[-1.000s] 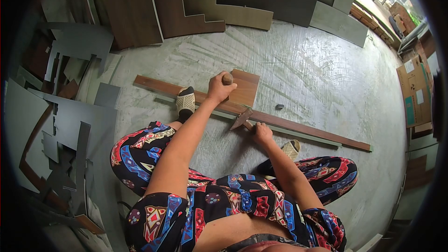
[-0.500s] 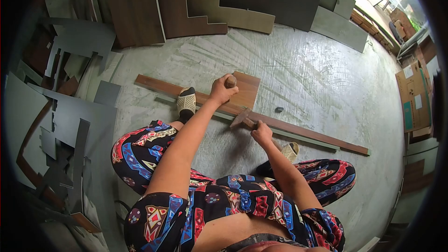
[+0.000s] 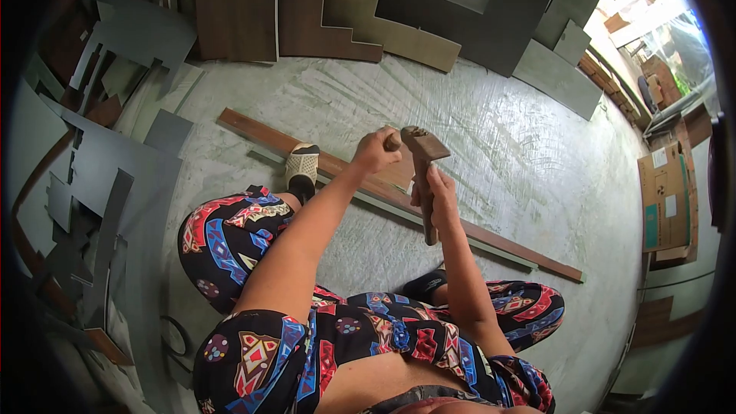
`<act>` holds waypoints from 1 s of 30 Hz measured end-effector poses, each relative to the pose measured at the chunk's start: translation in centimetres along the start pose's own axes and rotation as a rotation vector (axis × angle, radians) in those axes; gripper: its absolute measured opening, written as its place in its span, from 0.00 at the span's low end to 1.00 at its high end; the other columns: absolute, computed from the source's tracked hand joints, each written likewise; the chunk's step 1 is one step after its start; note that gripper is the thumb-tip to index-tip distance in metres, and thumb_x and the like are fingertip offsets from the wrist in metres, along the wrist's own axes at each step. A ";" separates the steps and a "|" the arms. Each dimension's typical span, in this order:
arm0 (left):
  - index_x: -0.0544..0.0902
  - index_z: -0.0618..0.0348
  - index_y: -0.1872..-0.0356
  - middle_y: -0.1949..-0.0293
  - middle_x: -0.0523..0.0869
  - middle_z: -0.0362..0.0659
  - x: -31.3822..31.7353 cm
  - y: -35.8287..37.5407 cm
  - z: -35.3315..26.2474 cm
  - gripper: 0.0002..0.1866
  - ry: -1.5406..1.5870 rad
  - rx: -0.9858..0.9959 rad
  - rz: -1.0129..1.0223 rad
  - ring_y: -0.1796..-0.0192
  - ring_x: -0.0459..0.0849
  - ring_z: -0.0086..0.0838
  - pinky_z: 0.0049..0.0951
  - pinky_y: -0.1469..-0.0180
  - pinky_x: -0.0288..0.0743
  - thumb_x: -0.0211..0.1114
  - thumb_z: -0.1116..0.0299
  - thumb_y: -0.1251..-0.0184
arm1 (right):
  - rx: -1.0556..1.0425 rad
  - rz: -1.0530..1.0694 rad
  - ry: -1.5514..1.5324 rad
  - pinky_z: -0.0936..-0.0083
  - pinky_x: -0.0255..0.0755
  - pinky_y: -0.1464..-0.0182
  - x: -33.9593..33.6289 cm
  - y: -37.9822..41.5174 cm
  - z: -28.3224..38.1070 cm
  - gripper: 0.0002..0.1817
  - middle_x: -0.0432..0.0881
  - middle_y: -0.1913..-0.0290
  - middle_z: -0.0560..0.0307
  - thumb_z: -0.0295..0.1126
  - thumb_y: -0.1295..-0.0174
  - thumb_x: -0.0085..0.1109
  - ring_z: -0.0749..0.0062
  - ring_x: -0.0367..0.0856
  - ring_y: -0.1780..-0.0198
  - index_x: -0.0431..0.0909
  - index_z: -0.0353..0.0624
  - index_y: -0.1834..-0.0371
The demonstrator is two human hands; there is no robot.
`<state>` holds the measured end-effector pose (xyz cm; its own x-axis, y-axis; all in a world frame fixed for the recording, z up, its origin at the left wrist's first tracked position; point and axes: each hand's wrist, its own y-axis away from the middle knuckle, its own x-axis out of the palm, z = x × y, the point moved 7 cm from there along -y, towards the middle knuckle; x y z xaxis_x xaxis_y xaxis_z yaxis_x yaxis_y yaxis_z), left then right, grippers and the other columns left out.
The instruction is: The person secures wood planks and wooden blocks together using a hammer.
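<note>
My left hand [image 3: 376, 150] is wrapped round a short wooden handle [image 3: 393, 140], probably a chisel's; its lower end is hidden. In my right hand [image 3: 438, 193] is a hammer [image 3: 426, 144], raised with its head just right of the wooden handle. Beneath both hands a long brown strip [image 3: 491, 235] lies diagonally on the floor. A small brown board [image 3: 397, 172] shows behind the strip, partly covered by my hands. Along the strip's near side runs a greenish-grey strip [image 3: 383, 207]. My left foot [image 3: 302, 162] rests on the brown strip.
Large brown and dark panels [image 3: 238, 8] lean along the far side. Grey offcuts [image 3: 130, 146] are piled at the left. A cardboard box [image 3: 664, 199] stands at the right. My right foot [image 3: 429, 282] is on the near side of the strips.
The hammer has risen from low by the strip to beside the wooden handle, its head now up. My left hand has shifted slightly, still holding the handle. The view has tilted a little.
</note>
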<state>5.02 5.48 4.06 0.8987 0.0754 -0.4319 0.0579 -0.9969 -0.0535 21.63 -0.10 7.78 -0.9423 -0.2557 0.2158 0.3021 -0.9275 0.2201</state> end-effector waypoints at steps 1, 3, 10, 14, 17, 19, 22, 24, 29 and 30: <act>0.78 0.55 0.66 0.70 0.83 0.46 0.4 -0.1 0.1 0.16 -0.024 0.024 -0.004 0.65 0.82 0.40 0.34 0.60 0.75 0.69 0.64 0.59 | -0.018 0.001 -0.007 0.80 0.65 0.81 0.7 0.2 0.9 0.25 0.73 0.83 0.59 0.53 0.36 0.49 0.77 0.70 0.85 0.73 0.38 0.72; 0.77 0.56 0.66 0.71 0.83 0.47 1.2 -0.4 0.5 0.17 -0.083 0.042 0.001 0.64 0.82 0.41 0.36 0.60 0.74 0.70 0.64 0.59 | -0.025 -0.014 0.018 0.80 0.66 0.81 1.0 0.2 1.4 0.26 0.74 0.83 0.58 0.54 0.35 0.48 0.76 0.71 0.85 0.73 0.38 0.71; 0.78 0.56 0.67 0.69 0.83 0.49 1.7 -0.2 -0.1 0.16 -0.041 0.118 0.035 0.62 0.82 0.44 0.39 0.59 0.74 0.69 0.65 0.59 | 0.124 -0.047 0.024 0.79 0.64 0.83 0.5 0.6 0.5 0.27 0.73 0.84 0.56 0.55 0.36 0.49 0.74 0.71 0.86 0.73 0.37 0.72; 0.78 0.56 0.66 0.70 0.82 0.48 2.6 -0.6 -0.2 0.16 -0.144 0.279 0.028 0.63 0.81 0.44 0.38 0.61 0.74 0.69 0.66 0.60 | 0.169 -0.104 0.074 0.79 0.63 0.84 -0.3 0.4 0.1 0.27 0.72 0.85 0.56 0.56 0.37 0.49 0.74 0.71 0.86 0.72 0.37 0.73; 0.77 0.56 0.67 0.72 0.81 0.46 1.7 0.1 -1.0 0.14 -0.120 0.315 -0.017 0.68 0.80 0.41 0.34 0.65 0.72 0.69 0.67 0.57 | 0.189 -0.114 0.027 0.77 0.64 0.85 -0.6 0.2 -0.2 0.28 0.72 0.85 0.57 0.57 0.37 0.48 0.72 0.71 0.87 0.71 0.39 0.73; 0.76 0.57 0.68 0.72 0.81 0.46 1.4 0.0 -1.2 0.13 -0.136 0.282 -0.026 0.69 0.80 0.39 0.34 0.65 0.72 0.68 0.68 0.57 | 0.125 -0.109 0.027 0.77 0.64 0.85 -0.7 0.2 0.5 0.28 0.72 0.85 0.57 0.58 0.37 0.48 0.73 0.71 0.87 0.71 0.38 0.73; 0.78 0.54 0.67 0.69 0.82 0.48 1.0 -0.2 0.0 0.14 -0.025 0.084 0.020 0.63 0.81 0.46 0.39 0.61 0.74 0.67 0.65 0.60 | 0.079 -0.110 0.010 0.78 0.62 0.86 -0.1 0.6 1.5 0.28 0.72 0.85 0.57 0.57 0.37 0.49 0.74 0.70 0.88 0.71 0.38 0.75; 0.78 0.54 0.67 0.69 0.82 0.48 1.0 -0.4 -0.2 0.15 -0.060 0.069 0.041 0.63 0.81 0.45 0.38 0.60 0.74 0.67 0.65 0.60 | 0.097 -0.119 0.015 0.79 0.62 0.86 0.0 0.7 1.2 0.28 0.71 0.85 0.57 0.57 0.37 0.50 0.74 0.69 0.88 0.71 0.38 0.75; 0.78 0.54 0.67 0.68 0.82 0.47 0.3 -0.1 -0.4 0.14 -0.066 0.055 0.015 0.62 0.81 0.44 0.38 0.60 0.74 0.66 0.67 0.60 | 0.162 -0.127 -0.004 0.78 0.61 0.86 0.3 0.4 0.2 0.29 0.70 0.86 0.57 0.57 0.38 0.50 0.74 0.69 0.88 0.71 0.37 0.74; 0.77 0.55 0.68 0.68 0.82 0.47 0.0 0.1 -0.8 0.14 -0.051 0.058 0.010 0.63 0.81 0.44 0.38 0.60 0.73 0.66 0.67 0.60 | 0.170 -0.129 -0.020 0.78 0.61 0.86 0.2 0.5 0.3 0.29 0.70 0.86 0.57 0.57 0.38 0.50 0.74 0.69 0.88 0.71 0.37 0.74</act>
<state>5.36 5.40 4.78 0.8755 0.0679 -0.4784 0.0222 -0.9947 -0.1006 21.61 -0.51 8.21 -0.9721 -0.1311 0.1944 0.2011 -0.8923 0.4041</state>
